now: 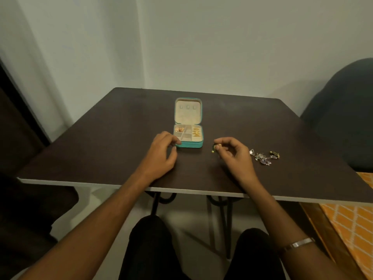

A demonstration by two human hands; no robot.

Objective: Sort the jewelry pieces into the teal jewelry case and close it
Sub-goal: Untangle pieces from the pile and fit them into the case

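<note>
Dark table (121,138) against pale walls (222,47), dark chair (343,118) beside.

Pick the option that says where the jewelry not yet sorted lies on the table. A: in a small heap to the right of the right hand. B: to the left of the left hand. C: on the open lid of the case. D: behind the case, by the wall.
A: the loose jewelry pieces lie on the table just right of the right hand, apart from the open teal jewelry case.

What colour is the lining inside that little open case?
Cream, inside the teal jewelry case; seen in the head view.
</note>
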